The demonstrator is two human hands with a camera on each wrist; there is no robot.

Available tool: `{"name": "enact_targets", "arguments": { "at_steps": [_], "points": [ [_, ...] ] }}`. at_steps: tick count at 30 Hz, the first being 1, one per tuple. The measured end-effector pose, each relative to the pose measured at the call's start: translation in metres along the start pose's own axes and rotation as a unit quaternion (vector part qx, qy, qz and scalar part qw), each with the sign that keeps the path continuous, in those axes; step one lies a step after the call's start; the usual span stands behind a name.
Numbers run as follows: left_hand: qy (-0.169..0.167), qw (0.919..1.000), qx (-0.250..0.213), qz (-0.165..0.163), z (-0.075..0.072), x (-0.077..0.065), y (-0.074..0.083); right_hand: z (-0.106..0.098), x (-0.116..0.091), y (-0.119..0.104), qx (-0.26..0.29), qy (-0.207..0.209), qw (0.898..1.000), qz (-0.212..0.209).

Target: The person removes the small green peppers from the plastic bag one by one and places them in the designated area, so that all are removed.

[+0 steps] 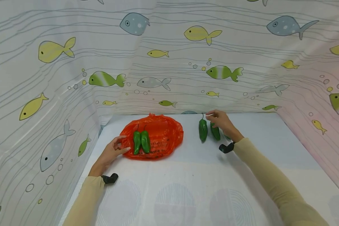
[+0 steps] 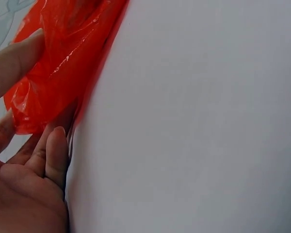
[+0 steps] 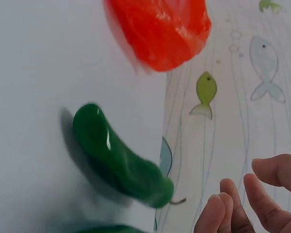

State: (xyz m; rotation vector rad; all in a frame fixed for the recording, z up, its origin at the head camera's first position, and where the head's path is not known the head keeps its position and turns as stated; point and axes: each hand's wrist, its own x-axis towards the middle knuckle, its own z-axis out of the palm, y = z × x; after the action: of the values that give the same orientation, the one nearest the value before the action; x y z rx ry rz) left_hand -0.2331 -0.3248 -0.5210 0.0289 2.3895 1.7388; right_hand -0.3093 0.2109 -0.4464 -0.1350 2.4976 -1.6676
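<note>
Two green peppers [image 1: 141, 142] lie side by side on a red plastic bag [image 1: 173, 150]. At the bag's left edge is my left hand [image 1: 112, 153], thumb and fingers spread apart and touching the plastic [image 2: 63, 58]. To the right, a green pepper [image 1: 203, 130] lies on the table, stem toward the back wall. My right hand [image 1: 221, 122] hovers over the second pepper [image 1: 215, 132] beside it, partly covering it. A third [image 1: 227, 137] is mostly hidden under that hand. In the right wrist view, the loosely bent fingers hold nothing, near a pepper's [image 3: 119, 158] stem end.
A white cloth with pale round patterns covers the table [image 1: 175, 182]. Fish-printed curtains [image 1: 163, 66] enclose the back and both sides, meeting the table's far edge just behind the bag and peppers. Each wrist wears a small black camera [image 1: 226, 147].
</note>
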Motion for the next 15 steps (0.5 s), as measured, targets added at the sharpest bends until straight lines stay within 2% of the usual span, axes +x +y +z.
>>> {"name": "enact_targets", "arguments": {
  "at_steps": [8,15],
  "points": [
    [-0.002,1.0000,0.000,-0.003,0.000,-0.002,0.000,0.028,-0.003,-0.021,0.004,-0.030,0.999,-0.011],
    [-0.002,1.0000,0.003,0.001,-0.001,-0.003,0.003,0.050,0.000,-0.029,-0.002,-0.051,0.999,-0.019]
  ]
}}
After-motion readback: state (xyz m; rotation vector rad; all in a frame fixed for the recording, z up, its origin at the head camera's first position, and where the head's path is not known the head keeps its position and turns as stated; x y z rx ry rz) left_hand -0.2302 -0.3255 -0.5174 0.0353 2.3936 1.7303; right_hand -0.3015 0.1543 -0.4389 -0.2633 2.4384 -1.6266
